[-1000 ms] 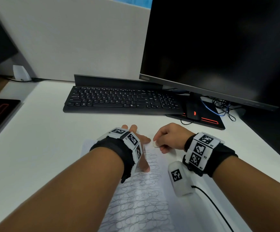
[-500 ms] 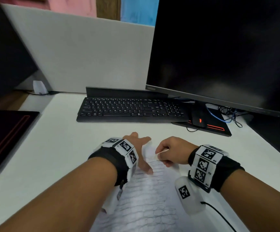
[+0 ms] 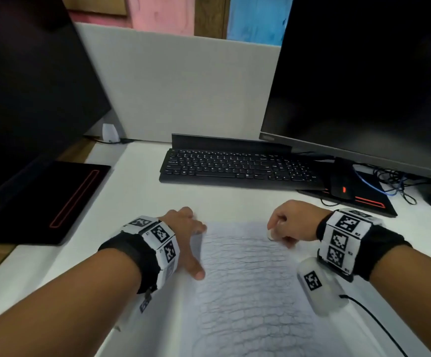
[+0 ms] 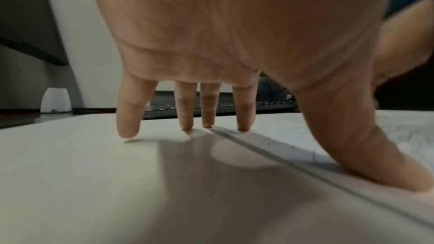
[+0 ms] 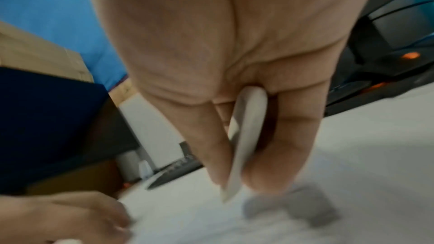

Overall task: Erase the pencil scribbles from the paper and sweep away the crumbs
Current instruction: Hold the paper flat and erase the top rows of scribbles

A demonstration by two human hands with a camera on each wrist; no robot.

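A: Left hand [image 3: 183, 229]?
B: Grip released; straight fingers [image 4: 244, 116] and thumb press the paper [image 3: 250, 284] at its left edge, flat on the table [image 3: 137, 202].
A: Right hand [image 3: 293, 222]?
B: Thumb and fingers pinch a white eraser [image 5: 244, 136], tip at the scribbled paper's top right.

The desk [image 3: 137, 202] is evenly lit, seemingly from overhead, while both monitor screens are left black and without glare. Straight edges are bowed by the wide lens at the head view's borders. A soft shadow is thrown under the left hand [image 4: 234, 44] onto the table, the fingertips [image 4: 128, 129] being kept reasonably sharp. The right wrist view is heavily smeared by motion blur; the eraser [image 5: 244, 136] is barely resolved, and a grey shadow blotch is cast on the paper [image 5: 352, 173].
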